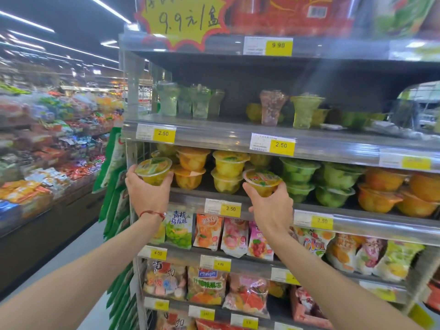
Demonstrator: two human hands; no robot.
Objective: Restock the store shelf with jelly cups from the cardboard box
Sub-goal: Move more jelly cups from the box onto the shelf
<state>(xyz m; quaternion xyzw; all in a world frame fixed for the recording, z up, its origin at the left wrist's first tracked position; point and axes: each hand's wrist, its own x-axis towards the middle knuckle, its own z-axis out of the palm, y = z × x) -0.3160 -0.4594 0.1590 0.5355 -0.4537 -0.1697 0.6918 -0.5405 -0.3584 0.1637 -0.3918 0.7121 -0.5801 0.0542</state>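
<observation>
My left hand (148, 189) grips a yellow jelly cup (154, 169) from below at the left end of the middle shelf (188, 198). My right hand (270, 206) holds a second yellow-orange jelly cup (262, 183) in front of the same shelf, tilted toward me. Behind them stand stacked orange cups (191, 169) and yellow cups (228, 171). Green cups (300, 177) and more orange cups (383, 194) fill the shelf to the right. The cardboard box is out of view.
The shelf above holds tall clear jelly cups (197, 101) with gaps between them. Bags of jelly (233, 236) hang on the shelves below. A snack counter (47, 163) lines the aisle on the left, with bare floor (78, 253) between.
</observation>
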